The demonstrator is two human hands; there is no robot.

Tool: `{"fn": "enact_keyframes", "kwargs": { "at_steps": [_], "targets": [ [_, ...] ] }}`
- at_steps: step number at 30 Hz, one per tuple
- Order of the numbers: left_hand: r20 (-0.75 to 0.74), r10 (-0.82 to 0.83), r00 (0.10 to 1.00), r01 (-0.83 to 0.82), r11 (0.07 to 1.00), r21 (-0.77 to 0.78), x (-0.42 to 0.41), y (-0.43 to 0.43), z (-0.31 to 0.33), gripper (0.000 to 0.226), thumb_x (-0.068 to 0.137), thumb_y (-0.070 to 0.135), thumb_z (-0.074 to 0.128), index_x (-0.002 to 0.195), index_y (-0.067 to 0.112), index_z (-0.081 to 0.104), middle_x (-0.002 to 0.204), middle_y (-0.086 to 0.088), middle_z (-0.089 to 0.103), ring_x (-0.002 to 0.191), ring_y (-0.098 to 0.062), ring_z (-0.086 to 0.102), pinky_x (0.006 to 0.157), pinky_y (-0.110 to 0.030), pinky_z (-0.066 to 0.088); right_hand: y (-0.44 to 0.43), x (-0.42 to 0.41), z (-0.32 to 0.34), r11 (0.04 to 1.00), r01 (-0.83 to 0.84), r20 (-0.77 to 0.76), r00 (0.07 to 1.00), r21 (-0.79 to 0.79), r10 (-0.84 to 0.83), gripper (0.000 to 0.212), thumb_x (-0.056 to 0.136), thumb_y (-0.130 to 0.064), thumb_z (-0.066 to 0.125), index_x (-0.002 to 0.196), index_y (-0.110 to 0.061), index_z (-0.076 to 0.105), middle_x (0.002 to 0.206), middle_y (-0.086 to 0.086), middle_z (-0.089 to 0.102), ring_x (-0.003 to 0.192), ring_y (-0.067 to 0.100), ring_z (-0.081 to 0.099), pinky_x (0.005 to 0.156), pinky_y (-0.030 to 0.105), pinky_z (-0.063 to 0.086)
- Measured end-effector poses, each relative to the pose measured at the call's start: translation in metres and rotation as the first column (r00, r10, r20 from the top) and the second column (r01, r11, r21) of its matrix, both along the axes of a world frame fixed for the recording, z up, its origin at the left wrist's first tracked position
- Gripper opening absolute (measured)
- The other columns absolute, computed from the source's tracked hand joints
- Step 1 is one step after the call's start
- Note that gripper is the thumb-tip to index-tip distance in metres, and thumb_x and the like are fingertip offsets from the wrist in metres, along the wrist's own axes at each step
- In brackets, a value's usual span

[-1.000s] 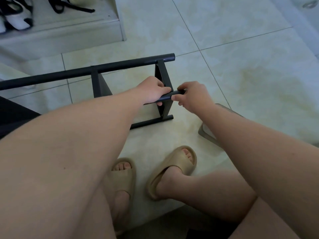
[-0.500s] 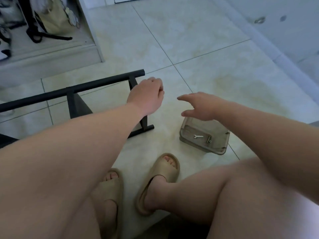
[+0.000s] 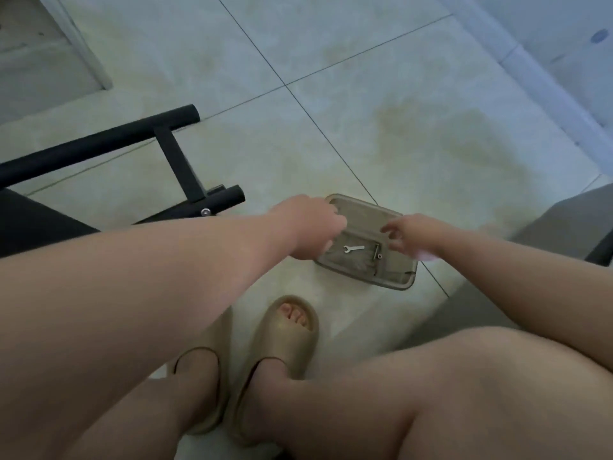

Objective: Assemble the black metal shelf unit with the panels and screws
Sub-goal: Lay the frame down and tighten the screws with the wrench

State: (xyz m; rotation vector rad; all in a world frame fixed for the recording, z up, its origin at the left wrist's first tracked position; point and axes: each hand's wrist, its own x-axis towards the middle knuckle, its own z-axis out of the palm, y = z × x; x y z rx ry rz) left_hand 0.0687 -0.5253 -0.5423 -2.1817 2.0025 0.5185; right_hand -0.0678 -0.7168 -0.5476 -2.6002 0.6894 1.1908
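Head camera, looking down from a seated person's view onto a pale tiled floor (image 3: 365, 127). Both bare arms reach forward to a shallow, see-through brownish tray (image 3: 399, 282) lying on the floor just ahead of the feet. The left hand (image 3: 308, 227) lies over the tray's left edge with its fingers bent downward; whether they grip the rim cannot be told. The right hand (image 3: 411, 237) hovers over the tray's right side, fingers loosely spread and holding nothing. Inside the tray lie a small silver wrench (image 3: 353, 249) and, just beside it, a screw (image 3: 377, 252). The black metal shelf frame (image 3: 99, 141) lies on the floor to the left, apart from both hands. Beige sandals (image 3: 285, 340) cover the feet below.
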Motion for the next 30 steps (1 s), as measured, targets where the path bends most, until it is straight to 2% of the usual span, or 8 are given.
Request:
{"fn": "enact_keyframes", "kwargs": {
  "at_steps": [3,6,9,13,17,21,24,30],
  "targets": [
    [0.019,-0.15,0.988,0.15,0.989,0.014,-0.008,-0.004,-0.038,0.028,0.097,0.04,0.049,0.118,0.022,0.054,0.122,-0.002,0.059,0.12,-0.025,0.051,0.094,-0.04,0.042,-0.009,-0.007,-0.04,1.0,0.022,-0.038,0.999,0.001,-0.022,0.041,0.104,-0.024,0.05,0.144,-0.018,0.054,0.14,0.005,0.061,0.13,0.028,0.055,0.108,0.037,0.044],
    [0.0,-0.23,0.973,0.229,0.971,0.07,-0.013,-0.005,-0.071,0.037,0.097,0.047,0.049,0.122,0.02,0.053,0.125,-0.003,0.06,0.126,-0.025,0.048,0.104,-0.043,0.037,-0.014,-0.014,-0.078,0.999,0.036,-0.043,0.998,-0.003,-0.036,0.037,0.101,-0.017,0.051,0.136,-0.018,0.061,0.133,0.009,0.064,0.122,0.031,0.059,0.098,0.035,0.048],
    [-0.023,-0.229,0.973,0.23,0.967,0.106,-0.017,-0.003,-0.095,0.04,0.1,0.048,0.041,0.126,0.019,0.051,0.129,-0.003,0.06,0.135,-0.024,0.04,0.113,-0.048,0.028,-0.012,-0.017,-0.113,1.0,0.0,-0.098,0.995,-0.002,0.0,0.032,0.097,-0.014,0.051,0.126,-0.013,0.064,0.124,0.014,0.065,0.11,0.034,0.063,0.085,0.035,0.05],
    [-0.014,-0.204,0.979,0.203,0.979,-0.028,-0.017,0.001,-0.114,0.033,0.104,0.043,0.034,0.119,0.021,0.055,0.122,0.0,0.062,0.128,-0.024,0.043,0.106,-0.046,0.032,-0.009,-0.017,-0.142,0.981,-0.127,-0.128,0.986,-0.143,0.109,0.024,0.096,-0.01,0.05,0.116,-0.013,0.062,0.116,0.012,0.065,0.103,0.034,0.065,0.072,0.035,0.045],
    [-0.021,-0.211,0.977,0.206,0.969,-0.139,-0.015,0.004,-0.122,0.033,0.104,0.043,0.031,0.113,0.024,0.056,0.117,0.001,0.063,0.121,-0.024,0.046,0.1,-0.044,0.032,-0.007,-0.021,-0.159,0.933,-0.221,-0.037,0.975,-0.285,0.22,0.024,0.096,-0.005,0.049,0.118,-0.01,0.057,0.117,0.013,0.064,0.11,0.036,0.059,0.072,0.037,0.039],
    [-0.03,-0.213,0.977,0.204,0.96,-0.191,-0.014,0.005,-0.126,0.032,0.103,0.042,0.033,0.108,0.023,0.057,0.111,0.001,0.064,0.118,-0.025,0.048,0.102,-0.044,0.034,-0.009,-0.019,-0.166,0.929,-0.182,0.009,0.981,-0.321,0.195,0.027,0.094,0.001,0.05,0.119,-0.006,0.051,0.118,0.017,0.062,0.11,0.039,0.06,0.071,0.037,0.036],
    [-0.039,-0.216,0.976,0.204,0.96,-0.193,-0.013,0.006,-0.126,0.032,0.103,0.042,0.034,0.107,0.022,0.058,0.109,0.001,0.065,0.117,-0.025,0.048,0.102,-0.045,0.035,-0.01,-0.018,-0.168,0.91,-0.201,-0.003,0.977,-0.364,0.215,0.028,0.093,0.003,0.05,0.12,-0.005,0.051,0.118,0.017,0.06,0.109,0.038,0.06,0.071,0.038,0.036],
    [-0.022,-0.212,0.977,0.205,0.964,-0.169,-0.014,0.005,-0.126,0.032,0.103,0.042,0.032,0.109,0.023,0.057,0.111,0.002,0.065,0.118,-0.025,0.048,0.104,-0.045,0.033,-0.013,-0.017,-0.169,0.912,-0.222,-0.015,0.973,-0.344,0.231,0.027,0.096,0.004,0.045,0.12,-0.004,0.055,0.119,0.018,0.062,0.112,0.039,0.06,0.076,0.039,0.042]
  ]
}}
